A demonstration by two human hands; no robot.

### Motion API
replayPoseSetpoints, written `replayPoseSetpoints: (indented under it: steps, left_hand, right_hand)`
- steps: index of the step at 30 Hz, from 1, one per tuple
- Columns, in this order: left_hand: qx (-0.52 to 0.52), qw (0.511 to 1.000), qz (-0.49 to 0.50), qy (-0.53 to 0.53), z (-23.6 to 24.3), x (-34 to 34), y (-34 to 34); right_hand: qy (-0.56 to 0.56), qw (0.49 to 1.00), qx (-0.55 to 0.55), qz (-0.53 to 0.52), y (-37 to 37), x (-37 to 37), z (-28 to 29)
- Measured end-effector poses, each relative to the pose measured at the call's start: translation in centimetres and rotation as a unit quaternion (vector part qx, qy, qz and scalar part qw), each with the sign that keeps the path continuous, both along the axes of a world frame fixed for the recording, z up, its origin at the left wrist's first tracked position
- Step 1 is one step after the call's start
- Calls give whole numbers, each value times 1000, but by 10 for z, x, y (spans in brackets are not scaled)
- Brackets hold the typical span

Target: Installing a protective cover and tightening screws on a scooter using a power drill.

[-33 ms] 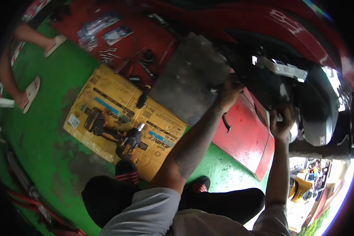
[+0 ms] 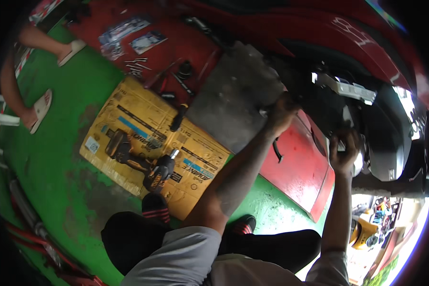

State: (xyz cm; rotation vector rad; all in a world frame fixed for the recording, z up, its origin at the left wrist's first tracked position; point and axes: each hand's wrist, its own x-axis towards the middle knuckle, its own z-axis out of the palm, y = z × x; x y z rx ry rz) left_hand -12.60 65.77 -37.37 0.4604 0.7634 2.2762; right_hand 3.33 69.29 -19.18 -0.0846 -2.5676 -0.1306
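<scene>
My left hand (image 2: pixel 283 114) is curled at the underside of a red motorcycle (image 2: pixel 300 33), over the right edge of a dark grey mat. A small shiny round metal end (image 2: pixel 263 112) shows beside its fingers; the rest of what it grips is lost in shadow. Further right, my right hand (image 2: pixel 344 151) reaches up with bent fingers among the motorcycle's dark lower parts, next to a black rounded cover (image 2: pixel 390 136). Whatever lies between those fingers is too dark to name. A silver metal part (image 2: pixel 350 89) sits above the right hand.
A flattened yellow carton (image 2: pixel 195 164) by my feet bears a cordless impact wrench (image 2: pixel 140 159) and a black-handled tool (image 2: pixel 178 118). Beyond it, hand tools (image 2: pixel 183 78) and plastic packets (image 2: pixel 148 42) lie on a red surface. Another person's sandalled foot (image 2: pixel 40 112) is at left.
The whole picture has shifted slightly right and down. Both hands stay in nearly the same places at the motorcycle, and the tools on the carton have not moved.
</scene>
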Motion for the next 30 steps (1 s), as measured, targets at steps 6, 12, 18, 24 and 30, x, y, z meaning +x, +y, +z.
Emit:
replayPoseSetpoints:
  steps: [6,12,18,24,30]
  left_hand:
    - [-21,997,75,5,16,-1,-18]
    - [-238,865,-293,330,17,-126,-186]
    - [-535,672,-28,511,38,-314,-296]
    - [-474,337,82,810,-62,-343,-362]
    - [-501,400,70,764,-97,-352,-384]
  right_hand:
    - [16,998,22,-58,-18,-6,-4]
    - [31,998,-56,-20,-34,-3,-3]
    - [-44,994,-51,89,-75,-4,0]
    - [-93,986,-67,118,-107,-11,-14]
    - [-112,984,-93,104,-117,-11,-35]
